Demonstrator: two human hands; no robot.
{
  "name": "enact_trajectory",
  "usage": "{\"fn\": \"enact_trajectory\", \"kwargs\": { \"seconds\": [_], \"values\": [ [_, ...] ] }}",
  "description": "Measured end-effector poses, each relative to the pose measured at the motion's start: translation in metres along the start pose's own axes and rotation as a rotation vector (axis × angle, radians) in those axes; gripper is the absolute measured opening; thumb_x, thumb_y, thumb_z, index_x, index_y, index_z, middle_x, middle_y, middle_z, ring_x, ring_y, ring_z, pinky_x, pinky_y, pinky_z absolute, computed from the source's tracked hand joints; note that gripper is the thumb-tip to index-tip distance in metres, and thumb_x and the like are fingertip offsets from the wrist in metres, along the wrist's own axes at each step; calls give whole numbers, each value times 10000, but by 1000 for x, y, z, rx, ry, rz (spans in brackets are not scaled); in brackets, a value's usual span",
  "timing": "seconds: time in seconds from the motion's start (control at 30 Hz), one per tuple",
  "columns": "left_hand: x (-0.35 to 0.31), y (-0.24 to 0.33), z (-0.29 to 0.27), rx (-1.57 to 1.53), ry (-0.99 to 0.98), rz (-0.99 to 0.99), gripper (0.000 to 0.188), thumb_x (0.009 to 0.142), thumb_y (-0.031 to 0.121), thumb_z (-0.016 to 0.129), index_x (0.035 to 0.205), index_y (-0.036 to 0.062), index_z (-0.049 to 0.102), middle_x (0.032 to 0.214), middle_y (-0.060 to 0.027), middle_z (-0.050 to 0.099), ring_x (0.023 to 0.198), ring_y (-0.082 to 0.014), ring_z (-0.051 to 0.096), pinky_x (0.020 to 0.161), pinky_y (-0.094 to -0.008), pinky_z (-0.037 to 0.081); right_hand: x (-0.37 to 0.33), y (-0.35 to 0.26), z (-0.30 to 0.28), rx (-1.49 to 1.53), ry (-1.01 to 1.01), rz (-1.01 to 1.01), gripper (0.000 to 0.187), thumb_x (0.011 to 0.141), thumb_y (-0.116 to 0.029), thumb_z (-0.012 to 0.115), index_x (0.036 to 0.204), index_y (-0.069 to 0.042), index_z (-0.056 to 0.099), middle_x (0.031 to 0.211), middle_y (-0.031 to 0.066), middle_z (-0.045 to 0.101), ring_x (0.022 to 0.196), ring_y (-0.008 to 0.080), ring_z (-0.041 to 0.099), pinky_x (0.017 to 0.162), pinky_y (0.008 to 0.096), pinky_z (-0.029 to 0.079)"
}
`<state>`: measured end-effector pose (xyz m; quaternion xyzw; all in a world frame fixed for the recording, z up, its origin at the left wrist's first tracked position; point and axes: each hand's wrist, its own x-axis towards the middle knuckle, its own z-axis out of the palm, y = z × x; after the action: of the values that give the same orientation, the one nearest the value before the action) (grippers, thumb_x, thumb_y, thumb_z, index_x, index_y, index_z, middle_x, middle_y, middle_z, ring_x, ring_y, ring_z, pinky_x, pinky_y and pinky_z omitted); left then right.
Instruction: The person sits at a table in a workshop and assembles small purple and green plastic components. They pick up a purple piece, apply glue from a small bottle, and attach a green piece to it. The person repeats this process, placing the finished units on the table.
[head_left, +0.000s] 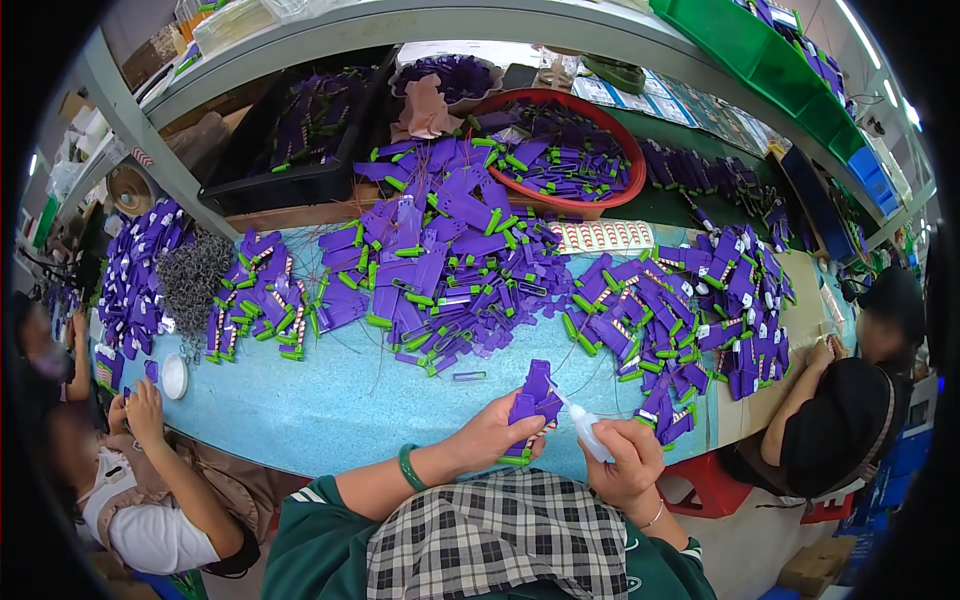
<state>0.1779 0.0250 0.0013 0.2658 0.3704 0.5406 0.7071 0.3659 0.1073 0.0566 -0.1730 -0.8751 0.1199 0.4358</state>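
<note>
My left hand point(485, 434) is closed on a flat purple plastic part point(536, 393) with a green end and a striped strip on it. In my right hand point(628, 462) is a small white squeeze bottle point(584, 426), pinched and tilted. Its thin nozzle points at the upper part of the purple piece; whether the tip touches it I cannot tell. Beyond my hands lies a big heap of purple and green parts point(450, 240). More such parts, several with striped strips, form a pile point(700, 310) to the right.
A blue-topped table point(290, 400) carries everything. Left stand a small white dish point(174, 377), a tangle of grey metal pieces point(195, 278) and purple piles. Behind are a red basin point(625, 125), a black tray point(225, 200) and a sticker sheet point(605, 236). People sit at both sides.
</note>
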Motion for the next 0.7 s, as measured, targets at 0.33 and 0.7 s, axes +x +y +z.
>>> {"fn": "enact_trajectory", "kwargs": {
  "seconds": [0.33,0.7],
  "values": [
    [-2,-5,3,160,2,110,259,999,179,495,1211,46,429,861,-34,571,765,-104,563,692,-272,478,-4,0,1,-11,2,-17,354,633,70,736,969,-27,682,859,104,618,616,220,635,495,290,494],
    [1,-8,5,75,122,122,285,1001,155,475,1253,55,387,865,-32,558,784,-99,557,710,-271,480,-8,-4,0,-16,22,-69,376,638,57,744,994,-39,670,899,93,599,603,211,623,487,293,492]
  ]
}}
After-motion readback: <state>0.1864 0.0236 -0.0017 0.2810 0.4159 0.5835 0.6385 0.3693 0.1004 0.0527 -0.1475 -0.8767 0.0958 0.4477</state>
